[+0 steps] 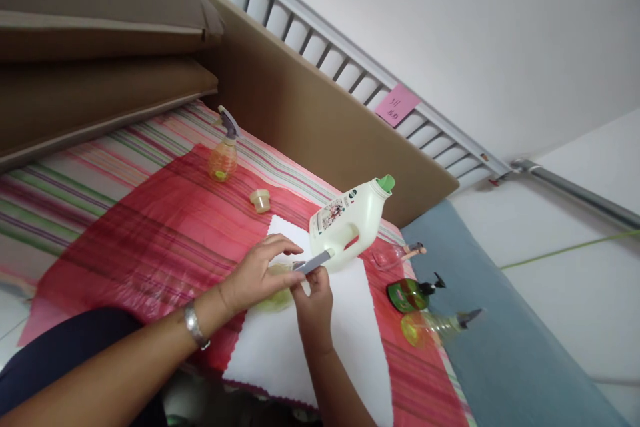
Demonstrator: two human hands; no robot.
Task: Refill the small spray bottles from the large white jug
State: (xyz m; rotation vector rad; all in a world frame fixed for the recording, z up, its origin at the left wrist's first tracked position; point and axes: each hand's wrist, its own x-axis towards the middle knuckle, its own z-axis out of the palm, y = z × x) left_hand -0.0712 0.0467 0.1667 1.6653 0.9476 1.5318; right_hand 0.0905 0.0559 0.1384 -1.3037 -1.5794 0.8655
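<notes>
A yellowish spray bottle point(277, 300) with a grey trigger head point(315, 261) is over the white cloth, partly hidden by my hands. My left hand point(264, 265) curls round its upper part, the thumb lying along the grey head. From the right, my right hand point(315, 297) pinches the trigger head between thumb and fingers. Just beyond my hands, a large cream detergent jug point(367, 217) with a green spout stands on the table. A cream cap point(260, 200) lies upside down or on its side to the left of the jug; I cannot tell which.
The white scalloped cloth point(345, 347) lies on red plastic sheet point(165, 227) over striped fabric. An amber spray bottle point(223, 159) stands far left. At right are a clear pink-topped bottle point(387, 255), a green pump bottle point(407, 295) and a yellow spray bottle point(417, 329). A brown board point(310, 120) stands behind.
</notes>
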